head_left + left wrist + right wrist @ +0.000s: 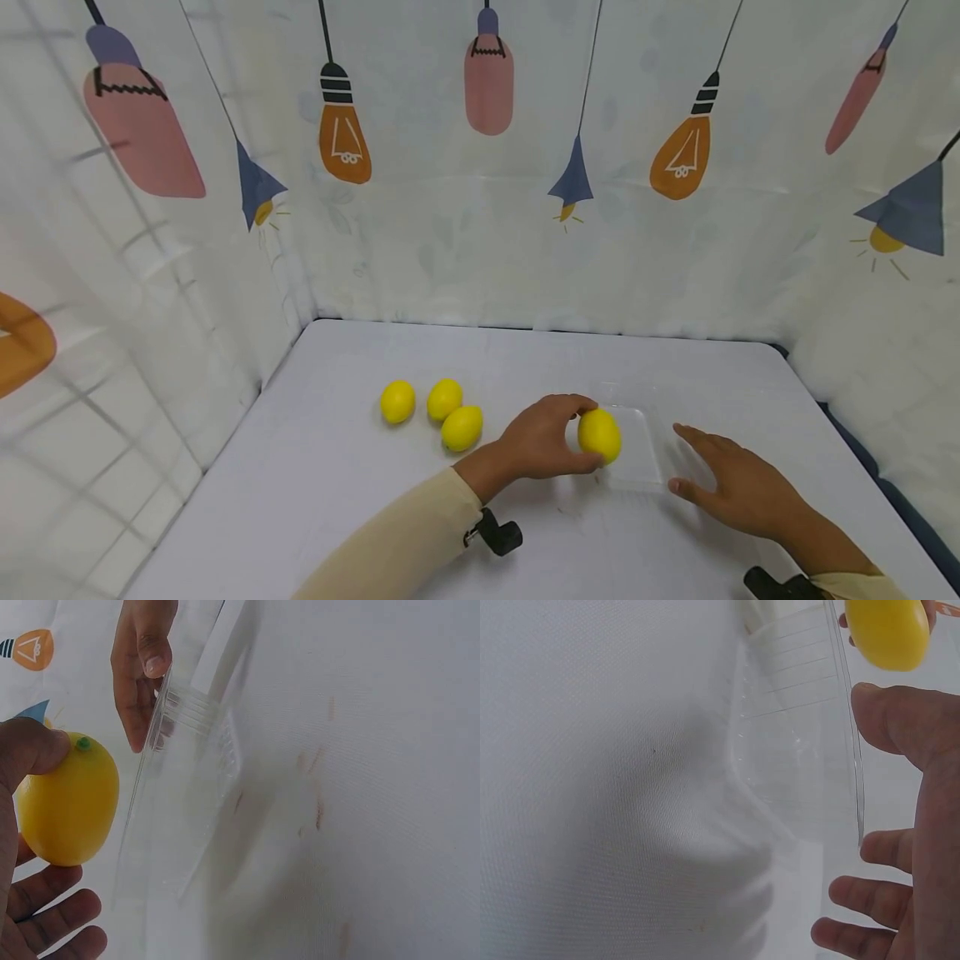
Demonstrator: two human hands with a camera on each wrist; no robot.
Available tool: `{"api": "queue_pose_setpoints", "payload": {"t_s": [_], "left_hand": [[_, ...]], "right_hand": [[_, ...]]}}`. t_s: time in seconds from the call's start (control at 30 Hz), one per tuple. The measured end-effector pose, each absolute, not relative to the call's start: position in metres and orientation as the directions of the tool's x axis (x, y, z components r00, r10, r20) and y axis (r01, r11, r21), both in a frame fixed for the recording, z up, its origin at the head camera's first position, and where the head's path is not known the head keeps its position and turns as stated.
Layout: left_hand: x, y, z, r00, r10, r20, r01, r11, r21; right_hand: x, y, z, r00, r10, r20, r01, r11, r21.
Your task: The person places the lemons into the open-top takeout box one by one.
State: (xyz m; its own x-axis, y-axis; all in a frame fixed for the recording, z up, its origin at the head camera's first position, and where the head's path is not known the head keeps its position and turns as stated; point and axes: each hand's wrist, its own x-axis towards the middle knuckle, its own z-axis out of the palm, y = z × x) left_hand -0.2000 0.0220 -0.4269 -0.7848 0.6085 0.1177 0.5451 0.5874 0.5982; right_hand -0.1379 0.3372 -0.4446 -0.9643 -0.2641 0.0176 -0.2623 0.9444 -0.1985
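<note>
Left hand [542, 439] grips one lemon [599, 435], thumb on the far side and fingers curled round the near side; the fruit sits at the fingertips, not deep in the palm. In the left wrist view the thumb presses near the green stem nub, and the other fingers lie loosely curled below the lemon [69, 800].

The held lemon is at the left edge of the clear tray [636, 454], over or just inside the rim; whether it rests on the tray floor or hangs just above it cannot be told. Its long axis runs roughly far-to-near, tilted a little, stem end up toward the thumb. The tray interior lies to the right of the fingers.

Right hand [738, 486] lies flat on the table [330, 467] at the tray's right side, fingers straight and spread, holding nothing. Thumb and forefinger touch, or come very close to, the right rim; in the right wrist view the thumb [900, 720] sits against the tray wall [795, 750].

The left hand is the nearer one to the lemon, the right hand being across the tray from it.

Three more lemons lie in a loose cluster on the table left of the left hand: one [397, 402], a second [445, 398], a third [461, 427]. The second and third touch or nearly so.

Printed curtain [480, 208] with lamp motifs closes the far and side walls.
</note>
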Motion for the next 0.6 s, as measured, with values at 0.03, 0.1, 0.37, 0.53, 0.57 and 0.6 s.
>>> {"api": "queue_pose_setpoints", "payload": {"t_s": [0.03, 0.1, 0.37, 0.53, 0.57, 0.6], "left_hand": [[-0.2, 0.023, -0.427, -0.783, 0.61, 0.118, 0.548, 0.588, 0.595], [-0.201, 0.025, -0.427, -0.781, 0.614, 0.117, 0.552, 0.59, 0.589], [-0.202, 0.035, -0.428, -0.766, 0.631, 0.118, 0.562, 0.57, 0.6], [-0.202, 0.038, -0.429, -0.764, 0.633, 0.126, 0.569, 0.568, 0.595], [-0.202, 0.039, -0.429, -0.765, 0.632, 0.124, 0.567, 0.569, 0.595], [-0.203, 0.04, -0.429, -0.766, 0.632, 0.121, 0.565, 0.57, 0.596]], "right_hand": [[-0.138, 0.337, -0.445, -0.965, -0.264, 0.016, -0.261, 0.945, -0.198], [-0.138, 0.337, -0.445, -0.965, -0.262, 0.012, -0.259, 0.945, -0.198], [-0.139, 0.336, -0.442, -0.969, -0.248, -0.017, -0.24, 0.951, -0.193], [-0.139, 0.335, -0.442, -0.969, -0.248, -0.017, -0.24, 0.951, -0.194], [-0.139, 0.335, -0.442, -0.969, -0.247, -0.017, -0.239, 0.951, -0.194], [-0.139, 0.336, -0.442, -0.969, -0.247, -0.018, -0.239, 0.952, -0.193]]}}
